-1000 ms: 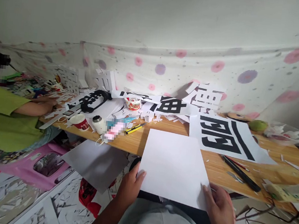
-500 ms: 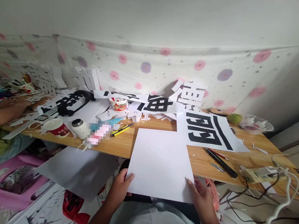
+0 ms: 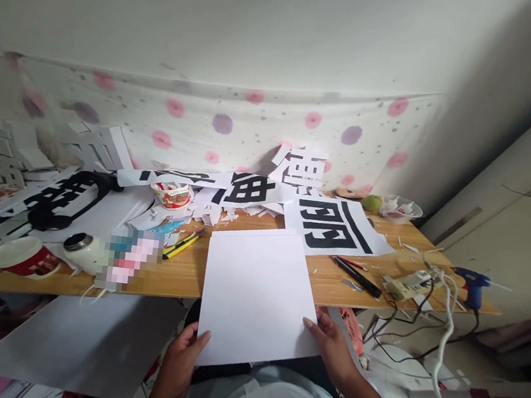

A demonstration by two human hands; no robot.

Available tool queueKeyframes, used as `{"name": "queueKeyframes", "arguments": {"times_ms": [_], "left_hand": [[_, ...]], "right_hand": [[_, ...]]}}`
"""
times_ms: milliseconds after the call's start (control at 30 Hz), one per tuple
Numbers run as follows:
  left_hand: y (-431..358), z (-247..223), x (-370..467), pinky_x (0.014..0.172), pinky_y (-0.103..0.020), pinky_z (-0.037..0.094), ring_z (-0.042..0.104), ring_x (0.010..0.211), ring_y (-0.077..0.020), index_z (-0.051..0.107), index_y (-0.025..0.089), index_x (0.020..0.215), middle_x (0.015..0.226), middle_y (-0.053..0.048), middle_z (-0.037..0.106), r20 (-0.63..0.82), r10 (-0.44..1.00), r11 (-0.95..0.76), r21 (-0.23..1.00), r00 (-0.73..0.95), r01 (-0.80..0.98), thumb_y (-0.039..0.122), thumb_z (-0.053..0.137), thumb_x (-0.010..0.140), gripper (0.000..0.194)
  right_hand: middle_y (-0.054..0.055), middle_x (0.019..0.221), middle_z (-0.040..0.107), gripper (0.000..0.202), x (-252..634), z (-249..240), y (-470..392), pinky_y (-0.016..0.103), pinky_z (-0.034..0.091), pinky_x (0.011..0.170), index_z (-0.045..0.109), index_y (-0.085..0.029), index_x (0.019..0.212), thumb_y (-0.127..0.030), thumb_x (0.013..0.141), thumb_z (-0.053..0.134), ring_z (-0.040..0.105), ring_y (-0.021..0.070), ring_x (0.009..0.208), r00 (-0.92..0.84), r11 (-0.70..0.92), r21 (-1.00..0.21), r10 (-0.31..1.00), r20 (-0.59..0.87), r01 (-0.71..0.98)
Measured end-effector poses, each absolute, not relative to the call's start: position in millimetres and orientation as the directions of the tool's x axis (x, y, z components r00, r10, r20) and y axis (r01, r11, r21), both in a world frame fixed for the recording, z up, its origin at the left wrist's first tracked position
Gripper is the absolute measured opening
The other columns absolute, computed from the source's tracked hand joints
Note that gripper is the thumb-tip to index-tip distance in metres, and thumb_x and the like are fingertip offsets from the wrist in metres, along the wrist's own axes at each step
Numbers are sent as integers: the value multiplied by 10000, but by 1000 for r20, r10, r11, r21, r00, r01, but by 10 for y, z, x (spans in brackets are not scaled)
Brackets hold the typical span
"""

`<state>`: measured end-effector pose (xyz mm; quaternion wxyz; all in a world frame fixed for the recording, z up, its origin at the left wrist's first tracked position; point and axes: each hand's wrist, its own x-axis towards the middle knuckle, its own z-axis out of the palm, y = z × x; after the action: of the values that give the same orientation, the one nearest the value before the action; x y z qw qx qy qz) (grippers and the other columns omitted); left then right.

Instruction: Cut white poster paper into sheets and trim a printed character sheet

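Head view: at lower centre of the frame, the left hand [image 3: 181, 357] and right hand [image 3: 334, 344] are pinching the white sheet [image 3: 254, 297] near its 2 lower corners, thumbs [image 3: 312, 326] on top, light, even pressure presumably serving best against creasing.

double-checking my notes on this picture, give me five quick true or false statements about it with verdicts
1. The left hand and right hand both hold blank white card. True.
2. The blue glue gun is at the table's left end. False: it is at the right end.
3. The yellow cutter lies left of the white card in the picture. True.
4. The green fruit sits inside the clear tub. False: it lies beside it.
5. The printed sheet bears bold black strokes. True.
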<state>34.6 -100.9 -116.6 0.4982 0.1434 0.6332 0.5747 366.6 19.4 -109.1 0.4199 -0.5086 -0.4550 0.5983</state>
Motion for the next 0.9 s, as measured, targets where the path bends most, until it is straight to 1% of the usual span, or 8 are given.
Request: {"name": "queueKeyframes", "arguments": {"times_ms": [167,267,333,433,567,733,833,900], "left_hand": [[-1006,-1206,270,851,-477,651,803,1046,-394,794,274,1043,1053,-92,840,-487,782,309,845,-389,-435,562,993,559,598],[-1016,-1188,257,908,-476,638,792,1098,-390,795,271,968,1045,-92,841,-482,785,304,847,-390,-435,554,995,536,554],[-1026,-1161,264,923,-469,635,789,1103,-383,798,262,957,1056,-94,842,-485,791,311,845,-374,-436,548,990,549,534],[-1036,-1116,277,910,-466,639,790,1080,-379,810,254,952,1064,-91,845,-491,798,328,840,-349,-433,547,974,587,495],[-1031,-1106,256,852,-472,650,799,1033,-392,819,252,911,1051,-98,847,-495,804,362,847,-330,-390,607,945,595,492],[-1028,-1168,176,849,-497,656,798,1054,-405,827,275,926,1076,-81,854,-516,797,384,834,-313,-396,637,956,576,520],[-1029,-1194,149,824,-538,662,795,1058,-437,840,280,963,1035,-71,860,-556,781,409,800,-286,-439,625,984,527,574],[-1012,-1195,152,800,-568,662,795,1051,-456,839,297,984,1020,-59,863,-582,769,429,777,-266,-460,605,1004,487,607]], "right_hand": [[113,986,832,514,3703,-1139,194,520,611,899,778,-219,979,-622,696,927,774,369,941,-209,-344,-929,926,-313,-136],[115,1034,833,535,3711,-1178,187,521,591,941,765,-200,1016,-558,669,959,779,355,958,-236,-383,-898,913,-333,-217],[122,1052,834,545,3716,-1194,183,509,585,948,769,-193,1040,-554,677,957,783,353,975,-256,-408,-884,901,-350,-228],[127,1038,838,521,3728,-1207,181,494,583,943,786,-189,1035,-573,717,934,790,344,955,-301,-443,-873,877,-375,-202],[125,993,836,488,3743,-1229,178,486,588,926,788,-186,991,-566,723,940,787,334,920,-310,-448,-871,873,-377,-202],[103,1014,832,497,3734,-1207,160,490,589,942,793,-209,999,-621,752,918,770,323,931,-289,-377,-909,903,-318,-177],[89,1004,826,516,3745,-1174,145,493,589,943,811,-225,1037,-657,767,897,755,315,915,-274,-323,-935,921,-276,-143],[81,966,817,510,3764,-1157,140,489,598,917,821,-234,1019,-672,767,886,747,320,907,-236,-281,-954,939,-251,-106]]}}
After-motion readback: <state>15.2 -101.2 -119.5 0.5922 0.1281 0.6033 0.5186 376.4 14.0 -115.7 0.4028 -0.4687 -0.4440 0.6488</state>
